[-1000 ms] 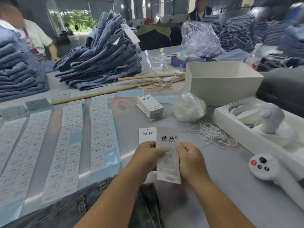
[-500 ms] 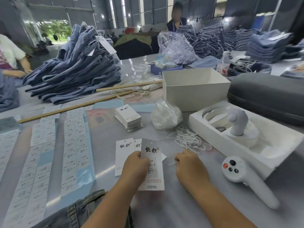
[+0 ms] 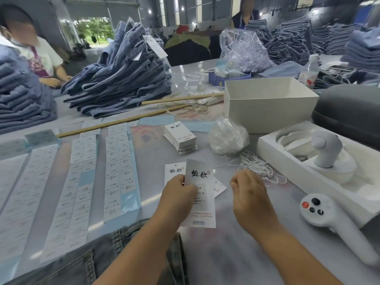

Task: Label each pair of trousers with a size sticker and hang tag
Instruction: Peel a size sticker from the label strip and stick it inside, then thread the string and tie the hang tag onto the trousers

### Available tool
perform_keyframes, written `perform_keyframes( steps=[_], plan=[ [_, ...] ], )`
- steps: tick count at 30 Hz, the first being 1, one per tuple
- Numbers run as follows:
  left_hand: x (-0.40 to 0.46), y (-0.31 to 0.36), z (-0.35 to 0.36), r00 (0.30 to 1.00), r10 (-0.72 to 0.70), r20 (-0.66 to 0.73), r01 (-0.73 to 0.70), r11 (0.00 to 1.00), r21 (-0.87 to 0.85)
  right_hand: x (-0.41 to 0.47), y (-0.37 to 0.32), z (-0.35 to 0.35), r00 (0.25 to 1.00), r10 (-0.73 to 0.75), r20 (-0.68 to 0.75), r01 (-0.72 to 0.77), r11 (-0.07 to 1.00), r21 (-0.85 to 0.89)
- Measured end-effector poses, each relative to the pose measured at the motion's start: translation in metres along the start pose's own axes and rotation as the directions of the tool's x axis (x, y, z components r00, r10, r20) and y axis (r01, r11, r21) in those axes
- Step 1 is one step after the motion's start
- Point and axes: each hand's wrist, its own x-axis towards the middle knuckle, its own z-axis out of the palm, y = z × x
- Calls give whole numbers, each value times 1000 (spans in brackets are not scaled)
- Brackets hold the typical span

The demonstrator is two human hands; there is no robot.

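- The left hand (image 3: 178, 197) holds a hang tag (image 3: 200, 194) upright above the table (image 3: 236, 254); its fingers pinch the tag's left edge.
- The tag bears printed black characters at the top and a size sticker below them.
- The right hand (image 3: 249, 194) hovers just right of the tag, apart from it; its fingers are loosely curled and hold nothing.
- Loose strings (image 3: 257, 167) lie on the table just beyond the right hand.
- A second tag (image 3: 173, 171) lies flat behind the held one.
- A tag stack (image 3: 181, 134) sits farther back, beside a clear bag (image 3: 227, 137).
- Sticker sheets (image 3: 117, 167) lie in rows at left.
- Trousers (image 3: 102, 258) lie at the near table edge, under the left forearm.
- A white controller (image 3: 329, 219) lies at right.
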Motion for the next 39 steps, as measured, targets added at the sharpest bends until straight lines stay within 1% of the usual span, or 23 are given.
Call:
perform_keyframes(
  steps=[2, 3, 5, 8, 10, 11, 13, 17, 20, 23, 25, 28, 30, 33, 36, 39],
  plan=[
    [-12, -1, -17, 1000, 0, -23, -1, 997, -72, 2, -23, -5, 997, 6, -77, 8, 984, 177],
    [-20, -2, -27, 999, 0, -40, -4, 995, -103, 4, -36, -7, 996, 37, -82, -13, 962, 273],
    [-38, -6, -47, 998, -7, -70, -4, 986, -168, 4, -65, -9, 995, 87, -47, -59, 904, 423],
    [-67, -15, -77, 997, -32, -66, 13, 960, -279, -1, -108, -8, 988, 140, 61, -147, 771, 619],
    [-86, -23, -93, 996, -33, -80, 8, 955, -296, -8, -134, -7, 974, 143, 175, -225, 661, 715],
    [-94, -28, -100, 995, -31, -99, 0, 956, -294, -13, -145, -6, 965, 132, 228, -260, 625, 736],
    [-110, -41, -110, 990, -33, -136, -10, 952, -307, -25, -163, -2, 944, 101, 313, -306, 616, 726],
    [-136, -66, -123, 989, -55, -136, 8, 946, -324, -54, -186, 5, 914, 68, 399, -325, 712, 623],
    [-150, -80, -125, 994, -71, -83, 40, 946, -323, -73, -190, 8, 905, 78, 418, -307, 801, 514],
    [-159, -90, -124, 997, -79, -1, 76, 964, -256, -85, -189, 8, 886, 102, 453, -303, 866, 398],
    [-163, -95, -124, 995, -88, 42, 96, 970, -224, -89, -186, 6, 868, 103, 486, -285, 905, 317],
    [-164, -99, -123, 991, -117, 63, 126, 978, -168, -97, -182, 4, 844, 97, 528, -247, 944, 220],
    [-164, -99, -123, 989, -131, 73, 138, 984, -109, -101, -179, 3, 854, 104, 510, -241, 947, 210],
    [-165, -95, -122, 980, -132, 146, 131, 991, 14, -108, -175, 0, 884, 109, 455, -253, 930, 268],
    [-167, -88, -123, 960, -137, 246, 99, 982, 160, -113, -173, -3, 894, 100, 436, -262, 907, 329],
    [-167, -82, -121, 945, -126, 300, 42, 961, 272, -114, -169, -5, 906, 67, 418, -213, 925, 314]
  ],
)
